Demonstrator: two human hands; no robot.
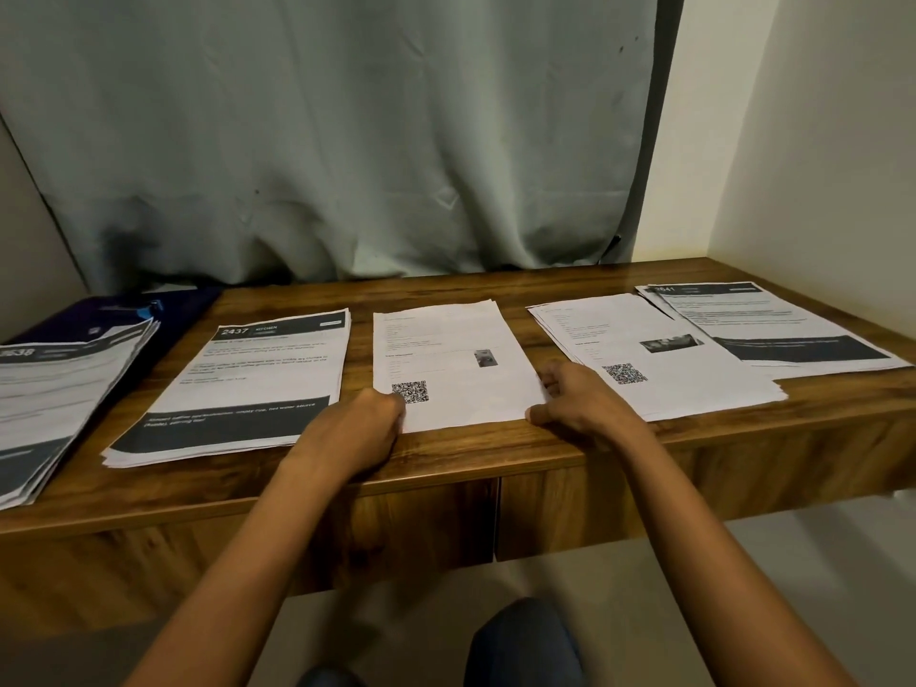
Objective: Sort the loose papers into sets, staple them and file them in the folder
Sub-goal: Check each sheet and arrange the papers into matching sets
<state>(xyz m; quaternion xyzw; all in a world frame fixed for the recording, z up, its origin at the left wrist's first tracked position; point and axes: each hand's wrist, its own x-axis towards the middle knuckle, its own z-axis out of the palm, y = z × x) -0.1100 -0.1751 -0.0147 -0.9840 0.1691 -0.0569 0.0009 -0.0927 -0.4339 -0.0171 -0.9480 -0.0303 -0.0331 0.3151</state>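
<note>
both hands: left hand (358,428), right hand (581,400) fingers grip middle stack (446,339) near corners
advice: square edges flush before stapling

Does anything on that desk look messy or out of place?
Nothing is spilled or torn. The leftmost stack of dark-banded papers is fanned out and lies partly on the dark blue folder. The far-right printed paper stack overlaps the white QR-code stack beside it.
</note>
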